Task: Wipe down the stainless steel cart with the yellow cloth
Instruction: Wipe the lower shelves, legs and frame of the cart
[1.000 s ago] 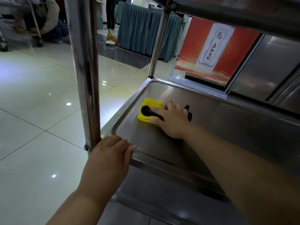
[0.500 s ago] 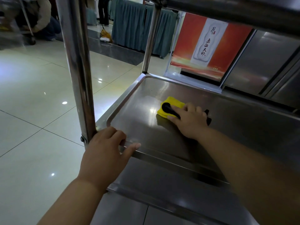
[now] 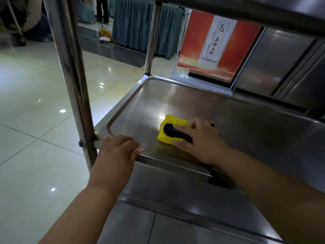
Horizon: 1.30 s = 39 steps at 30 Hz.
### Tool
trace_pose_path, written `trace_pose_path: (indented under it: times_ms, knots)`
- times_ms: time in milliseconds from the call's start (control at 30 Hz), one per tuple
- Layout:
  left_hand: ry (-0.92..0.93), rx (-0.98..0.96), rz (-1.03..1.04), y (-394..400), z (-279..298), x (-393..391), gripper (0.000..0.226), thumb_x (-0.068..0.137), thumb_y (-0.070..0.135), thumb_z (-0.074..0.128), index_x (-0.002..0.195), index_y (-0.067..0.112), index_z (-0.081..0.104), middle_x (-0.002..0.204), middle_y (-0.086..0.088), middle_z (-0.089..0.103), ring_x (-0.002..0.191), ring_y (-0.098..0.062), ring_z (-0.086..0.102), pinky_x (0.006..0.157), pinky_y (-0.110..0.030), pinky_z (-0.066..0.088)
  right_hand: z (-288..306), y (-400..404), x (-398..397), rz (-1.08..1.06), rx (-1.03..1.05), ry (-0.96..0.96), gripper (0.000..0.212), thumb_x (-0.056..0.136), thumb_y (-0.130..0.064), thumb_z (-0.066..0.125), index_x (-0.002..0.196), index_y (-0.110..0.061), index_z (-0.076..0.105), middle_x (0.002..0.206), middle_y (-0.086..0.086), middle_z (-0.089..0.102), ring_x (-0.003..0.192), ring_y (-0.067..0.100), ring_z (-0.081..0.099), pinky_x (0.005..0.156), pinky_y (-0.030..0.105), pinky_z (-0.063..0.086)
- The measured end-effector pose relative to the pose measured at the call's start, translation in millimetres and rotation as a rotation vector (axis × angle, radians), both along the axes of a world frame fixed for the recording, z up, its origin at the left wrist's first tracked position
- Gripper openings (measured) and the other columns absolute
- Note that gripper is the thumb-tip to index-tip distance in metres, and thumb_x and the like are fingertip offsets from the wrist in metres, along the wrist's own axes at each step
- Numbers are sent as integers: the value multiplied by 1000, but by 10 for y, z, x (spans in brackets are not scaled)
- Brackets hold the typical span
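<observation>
Two hands (image 3: 202, 141) (image 3: 117, 152) at cart (image 3: 175, 160) edge

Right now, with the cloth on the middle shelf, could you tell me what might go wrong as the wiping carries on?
1. The dark specks near the shelf's far edge lie beyond the yellow cloth; short strokes may miss them.
2. The left hand grips the shelf rim close to the cloth, so a stroke toward that corner could bump its fingers.
3. The right hand works under the upper shelf, which leaves little room to lift.
</observation>
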State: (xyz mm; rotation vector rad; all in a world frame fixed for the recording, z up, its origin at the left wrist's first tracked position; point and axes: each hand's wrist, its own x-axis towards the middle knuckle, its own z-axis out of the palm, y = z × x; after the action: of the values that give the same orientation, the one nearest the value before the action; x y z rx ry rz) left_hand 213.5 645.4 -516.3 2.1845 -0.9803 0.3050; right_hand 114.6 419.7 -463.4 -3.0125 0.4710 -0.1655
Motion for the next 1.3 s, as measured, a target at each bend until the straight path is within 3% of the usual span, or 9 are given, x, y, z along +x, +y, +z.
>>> trace_pose_path:
  times_ms: [133, 267, 533, 667, 767, 900, 1000, 1200, 1300]
  knots:
    - [94, 53, 46, -3, 43, -61, 27, 89, 35, 57, 101, 15, 70, 114, -3, 65, 115, -25, 54, 103, -41, 35, -31, -190, 106, -245, -71, -8, 54, 90, -68, 33, 141, -53, 26, 106, -7, 29, 100, 20, 32, 96, 36, 32]
    - [128, 94, 56, -11, -2, -97, 39, 85, 44, 57, 109, 15, 67, 126, -2, 59, 134, -24, 37, 110, -32, 10, -67, -139, 119, -265, -73, 3, 50, 92, -66, 30, 140, -53, 29, 104, -7, 27, 105, 22, 33, 97, 38, 28]
    - [116, 47, 72, -89, -58, -169, 24, 90, 33, 59, 100, 14, 69, 110, -14, 61, 128, -47, 37, 107, -59, 22, 0, 195, -357, -3, 62, 41, 42, 88, -64, 36, 129, -63, 31, 107, -9, 34, 97, 10, 28, 88, 30, 24]
    - [92, 38, 43, -103, -136, -199, 42, 92, 43, 37, 98, 15, 69, 110, -17, 59, 125, -52, 37, 107, -62, 24, 23, 219, -557, 87, 146, 41, 32, 82, -73, 31, 112, -70, 23, 106, -11, 36, 99, 9, 30, 87, 24, 21]
    - [119, 11, 54, -86, -126, -233, 37, 97, 40, 41, 105, 15, 67, 122, -16, 56, 135, -45, 25, 112, -56, 19, 28, 144, -610, 65, 145, 44, 30, 87, -69, 36, 114, -71, 23, 106, -13, 36, 100, 8, 29, 90, 24, 20]
    - [133, 30, 58, -85, -107, -275, 36, 96, 33, 38, 122, 19, 59, 143, -10, 41, 144, -33, 4, 115, -46, 12, 9, 66, -527, -134, 58, 48, 44, 92, -61, 35, 136, -59, 29, 108, -9, 32, 104, 14, 31, 90, 30, 24]
    - [111, 45, 78, -105, -116, -323, 39, 99, 24, 37, 135, 15, 49, 151, -10, 29, 144, -34, -4, 114, -39, 6, -19, 115, -430, -230, 20, 44, 47, 93, -63, 32, 139, -54, 30, 107, -7, 30, 100, 16, 28, 96, 35, 26]
    - [69, 93, 102, -85, -131, -360, 43, 99, 21, 36, 142, 16, 39, 155, -10, 19, 143, -32, -11, 112, -38, 3, 36, 244, -622, -36, 75, 92, 48, 87, -70, 36, 134, -59, 34, 107, -9, 33, 98, 10, 28, 88, 29, 22]
    - [58, 138, 95, -58, -124, -377, 46, 100, 28, 30, 145, 21, 31, 158, -6, 8, 136, -20, -24, 108, -32, -5, 43, 183, -746, -47, 15, 87, 61, 68, -85, 18, 126, -69, 23, 105, -14, 30, 98, 10, 27, 81, 26, 16]
